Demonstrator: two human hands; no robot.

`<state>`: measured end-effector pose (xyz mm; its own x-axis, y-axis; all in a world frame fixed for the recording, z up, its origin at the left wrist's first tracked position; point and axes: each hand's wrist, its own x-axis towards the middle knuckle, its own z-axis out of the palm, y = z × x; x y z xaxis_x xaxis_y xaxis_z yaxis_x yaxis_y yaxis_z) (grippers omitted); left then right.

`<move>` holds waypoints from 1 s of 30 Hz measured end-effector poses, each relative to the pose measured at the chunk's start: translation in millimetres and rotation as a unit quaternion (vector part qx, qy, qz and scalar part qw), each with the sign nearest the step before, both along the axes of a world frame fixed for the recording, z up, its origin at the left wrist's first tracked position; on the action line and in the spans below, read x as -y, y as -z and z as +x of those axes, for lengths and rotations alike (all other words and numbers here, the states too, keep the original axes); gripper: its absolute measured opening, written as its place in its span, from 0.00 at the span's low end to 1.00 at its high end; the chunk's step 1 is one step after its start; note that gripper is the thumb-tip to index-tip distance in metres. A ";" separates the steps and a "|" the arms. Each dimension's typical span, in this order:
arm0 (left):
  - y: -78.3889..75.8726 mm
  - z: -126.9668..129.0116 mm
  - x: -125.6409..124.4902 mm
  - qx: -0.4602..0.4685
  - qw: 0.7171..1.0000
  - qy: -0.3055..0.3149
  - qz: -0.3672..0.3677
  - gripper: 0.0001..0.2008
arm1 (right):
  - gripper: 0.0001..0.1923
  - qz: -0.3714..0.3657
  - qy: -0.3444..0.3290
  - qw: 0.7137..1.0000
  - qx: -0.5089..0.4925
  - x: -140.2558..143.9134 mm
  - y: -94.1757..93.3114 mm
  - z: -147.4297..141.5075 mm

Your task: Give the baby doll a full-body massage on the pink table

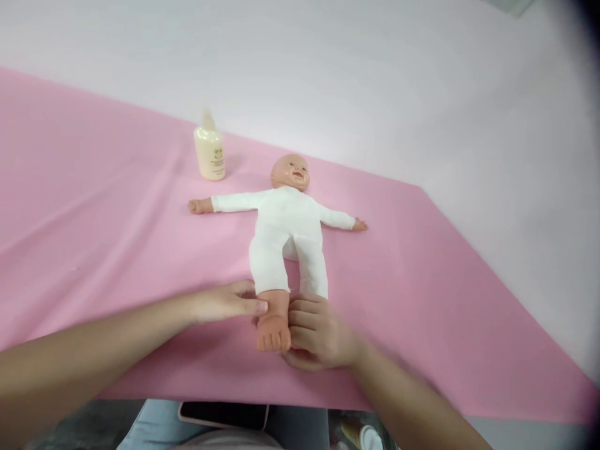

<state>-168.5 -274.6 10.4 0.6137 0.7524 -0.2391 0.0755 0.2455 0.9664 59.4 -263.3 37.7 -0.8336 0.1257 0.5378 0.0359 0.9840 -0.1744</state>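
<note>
A baby doll with a white cloth body lies on its back, arms spread wide, its feet towards me. My left hand grips the lower leg on the left of the view, thumb on top of the ankle and the other fingers partly hidden beneath. From the other side my right hand curls its fingers against the same bare foot, with its fingertips hidden behind it. The doll's other foot is out of sight behind my right hand.
A pale yellow pump bottle stands beyond the doll's arm on the left. A pink cloth covers the table. Below its front edge, a phone rests on my lap and a white-lidded cup shows at lower right.
</note>
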 end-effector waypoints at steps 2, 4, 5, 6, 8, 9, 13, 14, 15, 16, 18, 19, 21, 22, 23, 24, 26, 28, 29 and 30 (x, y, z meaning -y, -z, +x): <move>-1.9 0.9 0.9 0.010 1.000 -0.012 -0.011 0.32 | 0.07 0.003 0.009 1.000 -0.010 0.4 0.7 1.8; -4.9 2.5 0.8 0.026 1.000 0.005 -0.015 0.29 | 0.08 -0.008 0.016 0.999 -0.028 0.3 0.5 2.9; -6.5 3.6 0.6 0.034 0.999 0.015 -0.014 0.27 | 0.09 -0.015 0.018 0.999 -0.043 0.1 0.0 2.9; -8.0 4.8 0.4 0.040 0.999 0.023 -0.014 0.25 | 0.09 -0.021 0.020 0.998 -0.057 -0.1 -0.8 2.6; -10.2 7.4 0.0 0.045 0.998 0.028 -0.015 0.23 | 0.12 -0.031 0.020 0.996 -0.078 -0.4 -2.7 1.1; -10.8 8.7 -0.1 0.044 0.999 0.027 -0.015 0.22 | 0.15 -0.032 0.018 0.996 -0.081 -0.3 -3.5 0.1; -11.1 12.2 -0.1 0.035 0.999 0.017 -0.014 0.21 | 0.20 -0.019 0.010 0.998 -0.051 0.9 -4.4 -2.1; -11.0 12.6 -0.2 0.035 0.999 0.016 -0.014 0.21 | 0.19 -0.016 0.010 0.999 -0.043 1.3 -4.3 -2.1; -10.9 12.8 -0.3 0.035 0.999 0.015 -0.014 0.21 | 0.18 -0.015 0.009 0.999 -0.038 1.7 -4.2 -2.1; -11.0 13.0 -0.4 0.034 0.999 0.013 -0.013 0.21 | 0.17 -0.015 0.009 0.999 -0.036 2.1 -4.2 -2.0; -11.5 12.9 -0.6 0.039 0.999 0.000 -0.008 0.22 | 0.15 -0.013 0.004 0.999 -0.038 2.7 -4.7 -2.0; -11.9 12.9 -0.6 0.044 0.999 -0.013 -0.006 0.23 | 0.14 -0.011 0.001 0.999 -0.042 2.9 -5.1 -2.3; -13.0 13.1 -0.2 0.062 0.997 -0.046 -0.011 0.26 | 0.10 -0.004 -0.004 0.999 -0.051 3.3 -5.8 -3.3; -13.7 13.3 0.1 0.072 0.995 -0.068 -0.018 0.27 | 0.08 -0.001 -0.005 0.999 -0.054 3.4 -6.1 -3.9; -14.4 13.7 0.4 0.080 0.992 -0.091 -0.026 0.29 | 0.06 0.001 -0.007 0.998 -0.056 3.4 -6.3 -4.6; -15.0 14.3 0.7 0.086 0.989 -0.112 -0.035 0.32 | 0.05 0.002 -0.008 0.998 -0.056 3.5 -6.4 -5.3; -16.0 15.5 1.2 0.091 0.984 -0.147 -0.043 0.36 | 0.05 -0.005 -0.013 0.998 -0.053 3.6 -6.4 -6.6; -16.2 16.6 1.1 0.090 0.981 -0.169 -0.043 0.41 | 0.06 -0.017 -0.012 0.999 -0.040 3.6 -6.0 -7.6; -15.9 17.0 0.8 0.090 0.979 -0.179 -0.039 0.43 | 0.06 -0.022 -0.011 0.999 -0.029 3.7 -5.7 -7.9; -15.3 17.1 0.3 0.089 0.977 -0.193 -0.032 0.46 | 0.07 -0.026 -0.010 0.999 -0.017 3.6 -5.3 -8.2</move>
<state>-151.4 -274.9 25.6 0.3241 0.9229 -0.2080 -0.2026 0.2824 0.9376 51.3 -267.0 43.0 -0.8181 0.1380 0.5583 0.0098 0.9740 -0.2265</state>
